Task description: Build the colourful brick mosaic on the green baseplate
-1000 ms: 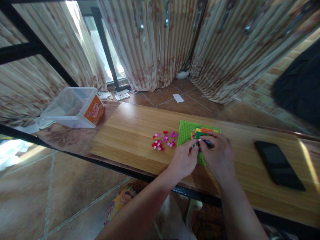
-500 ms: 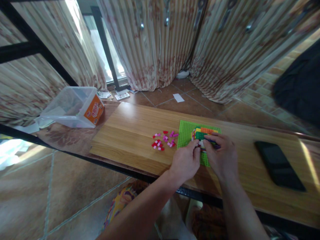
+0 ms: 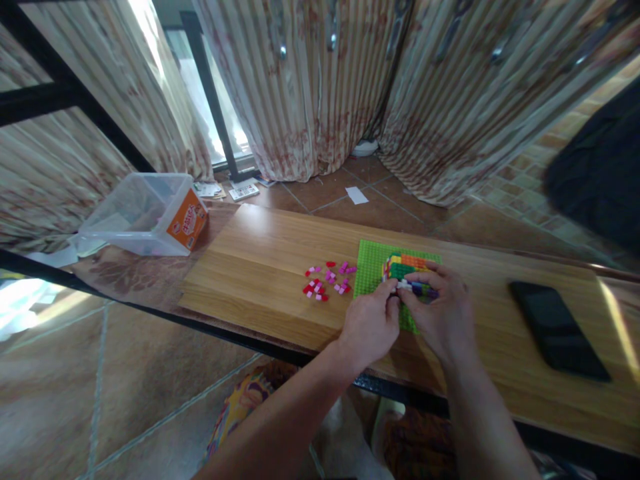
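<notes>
A green studded baseplate [image 3: 371,267] lies on a wooden board [image 3: 260,267]. On it stands a small multicoloured brick build [image 3: 406,269] with orange, yellow and green layers. My left hand [image 3: 370,327] and my right hand [image 3: 443,313] meet at the build's near side, fingertips pinching small white and purple bricks [image 3: 417,287] there. Whether those bricks are loose or stuck to the build I cannot tell. A scatter of several red and pink small bricks [image 3: 325,281] lies just left of the baseplate.
A black phone [image 3: 557,330] lies on the board at the right. A clear plastic tub [image 3: 143,213] with an orange label sits tipped at the far left. Striped curtains hang behind; a tiled floor lies below the table's front edge.
Both hands shifted slightly toward me and to the right along the build's near side; the purple and white bricks under my right fingers show more. Nothing else moved.
</notes>
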Demonstrator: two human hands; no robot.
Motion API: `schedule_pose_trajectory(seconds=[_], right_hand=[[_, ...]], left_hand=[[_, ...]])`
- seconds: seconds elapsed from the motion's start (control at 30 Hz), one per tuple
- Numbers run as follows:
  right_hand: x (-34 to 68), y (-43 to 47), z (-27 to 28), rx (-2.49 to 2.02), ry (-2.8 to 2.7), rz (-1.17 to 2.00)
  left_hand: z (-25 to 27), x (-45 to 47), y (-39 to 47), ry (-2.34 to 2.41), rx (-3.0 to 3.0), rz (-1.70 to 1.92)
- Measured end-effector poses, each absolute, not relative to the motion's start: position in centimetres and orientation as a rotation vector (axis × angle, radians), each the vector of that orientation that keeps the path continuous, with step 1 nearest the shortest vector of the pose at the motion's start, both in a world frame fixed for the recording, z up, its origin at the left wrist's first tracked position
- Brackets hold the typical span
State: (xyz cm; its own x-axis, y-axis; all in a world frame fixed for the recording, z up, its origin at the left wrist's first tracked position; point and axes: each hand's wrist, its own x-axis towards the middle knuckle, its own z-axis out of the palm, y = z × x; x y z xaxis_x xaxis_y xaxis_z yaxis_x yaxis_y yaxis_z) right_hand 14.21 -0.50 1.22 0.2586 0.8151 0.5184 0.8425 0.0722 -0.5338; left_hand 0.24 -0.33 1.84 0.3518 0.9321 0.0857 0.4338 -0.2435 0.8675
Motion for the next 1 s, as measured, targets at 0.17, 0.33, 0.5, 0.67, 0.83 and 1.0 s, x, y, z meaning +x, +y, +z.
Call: schedule_pose_trajectory(seconds=[0.17, 0.33, 0.5, 0.67, 0.83, 1.0], right_hand=[[13.4, -0.8, 1.4, -1.756, -1.655, -0.189], [13.1, -0.9, 1.5, -1.794, -1.671, -0.200], [13.3, -0.6, 1.2, -1.714, -1.613, -0.120], [13.1, -0.1, 0.8, -1.728, -1.354, 0.004], [12.8, 0.3, 0.8, -1.692, -1.252, 0.035], [13.0, 0.5, 0.4, -1.646, -1.195, 0.087]], left_hand=[[1.5, 0.3, -0.3, 1.171, 1.809, 0.842], [1.6, 0.3, -0.3, 1.144, 1.783, 0.855], [1.8, 0.2, -0.2, 1.119, 1.731, 0.871], [1.8, 0.3, -0.1, 1.101, 1.703, 0.876], [1.7, 0.4, -0.1, 1.081, 1.680, 0.890], [1.7, 0.4, 0.0, 1.084, 1.692, 0.876]])
